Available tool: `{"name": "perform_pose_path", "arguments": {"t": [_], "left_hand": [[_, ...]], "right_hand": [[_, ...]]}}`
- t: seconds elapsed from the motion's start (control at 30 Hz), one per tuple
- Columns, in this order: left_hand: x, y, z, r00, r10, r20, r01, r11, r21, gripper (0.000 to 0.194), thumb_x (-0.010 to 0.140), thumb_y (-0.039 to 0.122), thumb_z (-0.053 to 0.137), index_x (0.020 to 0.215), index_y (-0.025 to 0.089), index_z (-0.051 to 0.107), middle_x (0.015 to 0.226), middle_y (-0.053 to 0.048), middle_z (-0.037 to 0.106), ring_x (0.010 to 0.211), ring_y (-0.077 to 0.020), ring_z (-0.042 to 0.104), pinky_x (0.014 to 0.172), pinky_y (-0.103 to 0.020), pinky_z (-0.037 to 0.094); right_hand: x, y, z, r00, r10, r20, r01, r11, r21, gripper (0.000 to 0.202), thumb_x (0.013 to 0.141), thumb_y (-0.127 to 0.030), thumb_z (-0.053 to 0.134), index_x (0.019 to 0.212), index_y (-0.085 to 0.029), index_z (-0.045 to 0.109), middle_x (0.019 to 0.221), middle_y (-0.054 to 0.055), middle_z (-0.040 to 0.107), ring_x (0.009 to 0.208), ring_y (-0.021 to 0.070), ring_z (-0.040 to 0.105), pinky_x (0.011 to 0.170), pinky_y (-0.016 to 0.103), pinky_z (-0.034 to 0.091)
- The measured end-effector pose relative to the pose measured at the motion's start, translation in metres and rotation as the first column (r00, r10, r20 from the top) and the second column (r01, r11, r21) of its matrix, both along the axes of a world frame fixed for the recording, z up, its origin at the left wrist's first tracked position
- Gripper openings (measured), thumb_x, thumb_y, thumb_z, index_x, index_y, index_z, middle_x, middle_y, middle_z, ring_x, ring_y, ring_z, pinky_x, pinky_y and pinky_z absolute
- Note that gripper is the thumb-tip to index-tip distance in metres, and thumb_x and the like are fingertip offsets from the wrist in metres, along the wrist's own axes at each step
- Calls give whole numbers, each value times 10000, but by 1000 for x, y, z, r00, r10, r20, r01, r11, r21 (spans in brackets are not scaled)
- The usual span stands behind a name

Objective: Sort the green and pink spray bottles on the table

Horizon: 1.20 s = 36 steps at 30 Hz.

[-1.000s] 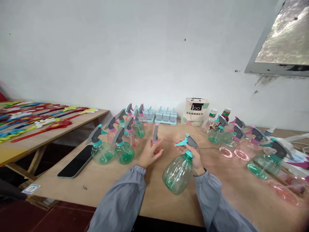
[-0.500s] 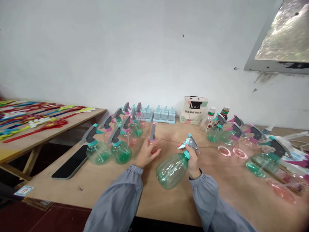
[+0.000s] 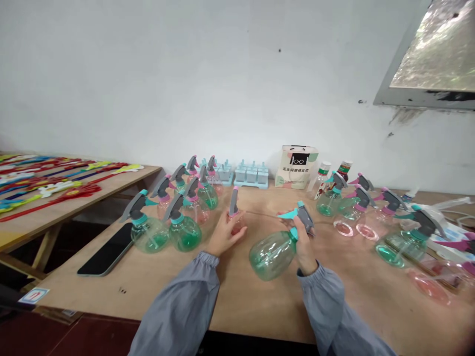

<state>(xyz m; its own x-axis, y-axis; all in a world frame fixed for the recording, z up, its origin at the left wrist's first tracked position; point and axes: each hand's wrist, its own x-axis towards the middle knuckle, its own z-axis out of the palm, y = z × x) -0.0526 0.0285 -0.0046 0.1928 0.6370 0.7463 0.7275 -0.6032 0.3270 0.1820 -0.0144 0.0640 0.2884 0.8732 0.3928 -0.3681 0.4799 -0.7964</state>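
Note:
My right hand (image 3: pixel 305 247) is closed around the neck of a green spray bottle (image 3: pixel 272 254) with a grey and teal trigger head. That bottle is tilted, its base toward the lower left and its nozzle pointing left. Fingers of my left hand (image 3: pixel 225 232) wrap round a pink spray bottle (image 3: pixel 233 202) with a grey and pink head, which stands upright on the table; most of its body is hidden behind the hand. Left of my left hand, a green spray bottle (image 3: pixel 185 232) heads a cluster of several green and pink ones.
Several more spray bottles (image 3: pixel 403 247) stand at the right, some tilted. A black phone (image 3: pixel 107 252) lies at the left. Light blue ice-pop moulds (image 3: pixel 251 178) and a printed paper bag (image 3: pixel 296 168) stand by the wall. Another table (image 3: pixel 141 178) holds colourful hand-shaped sticks.
My right hand has moved a little right with the green spray bottle, whose head has turned more side-on, nozzle to the left. My left hand stays on the pink one.

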Motion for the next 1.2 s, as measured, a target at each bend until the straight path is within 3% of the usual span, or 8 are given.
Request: {"name": "perform_pose_path", "arguments": {"t": [0.13, 0.27, 0.37, 0.5, 0.83, 1.0, 1.1, 1.2], "left_hand": [[-1, 0, 1, 1000, -25, -6, 25, 1000, -5, 503, 920, 350, 612, 1413, 290, 530, 1318, -118, 483, 1200, -252, 567, 1049, -416, 500], [0, -1, 2, 1000, -24, -3, 24, 999, 21, 495, 918, 342, 618, 1401, 280, 537, 1295, -114, 495, 1190, -249, 570, 1044, -411, 501], [1, -1, 2, 1000, -12, -2, 12, 1000, 25, 491, 916, 337, 623, 1395, 264, 540, 1277, -116, 506, 1158, -243, 579, 1024, -405, 509], [1, -1, 1, 1000, -6, -11, 6, 1000, 31, 480, 921, 327, 617, 1388, 250, 540, 1285, -120, 500, 1150, -234, 579, 1018, -395, 508], [0, 0, -1, 1000, 9, -8, -9, 1000, 14, 479, 924, 343, 611, 1392, 264, 543, 1244, -107, 501, 1109, -222, 583, 998, -390, 517], [-1, 0, -2, 1000, 11, -4, -12, 1000, -2, 488, 919, 348, 619, 1394, 265, 542, 1250, -113, 504, 1135, -233, 573, 1012, -407, 513], [0, 0, -2, 1000, 9, -2, -9, 1000, -1, 491, 920, 343, 616, 1400, 269, 538, 1260, -112, 506, 1116, -227, 583, 1007, -409, 518], [1, 0, -1, 1000, 9, 2, -9, 1000, 17, 489, 921, 341, 611, 1399, 267, 540, 1275, -114, 495, 1119, -225, 588, 1004, -405, 524]], "right_hand": [[69, -11, 0, 932, -321, 167, 323, 946, 20, 338, 708, -506, 806, 867, -241, 668, 751, -15, 707, 654, 171, 663, 679, 335, 574], [161, -19, -7, 620, -691, 372, 704, 699, 123, 413, 597, -546, 855, 751, -199, 691, 653, -28, 597, 613, 154, 544, 627, 328, 492], [213, -18, -13, 452, -807, 381, 831, 536, 150, 488, 509, -621, 848, 661, -207, 638, 613, -25, 545, 594, 157, 483, 615, 348, 447], [248, -11, -18, 271, -891, 364, 909, 362, 209, 552, 450, -644, 827, 711, -206, 614, 672, -10, 563, 634, 183, 506, 662, 381, 453], [285, 22, -36, 117, -948, 295, 905, 224, 362, 463, 556, -539, 745, 862, -227, 592, 837, 28, 594, 731, 219, 594, 739, 417, 518], [286, 34, -37, 131, -954, 272, 901, 229, 369, 436, 568, -506, 762, 846, -227, 573, 849, 46, 594, 773, 239, 622, 793, 440, 520], [291, 35, -35, 187, -963, 196, 871, 254, 420, 558, 494, -511, 808, 887, -251, 507, 864, 49, 580, 801, 264, 632, 791, 458, 503], [291, 27, -29, 113, -988, 105, 870, 149, 469, 609, 528, -624, 741, 920, -273, 435, 952, 86, 548, 887, 300, 618, 808, 500, 472]]}}
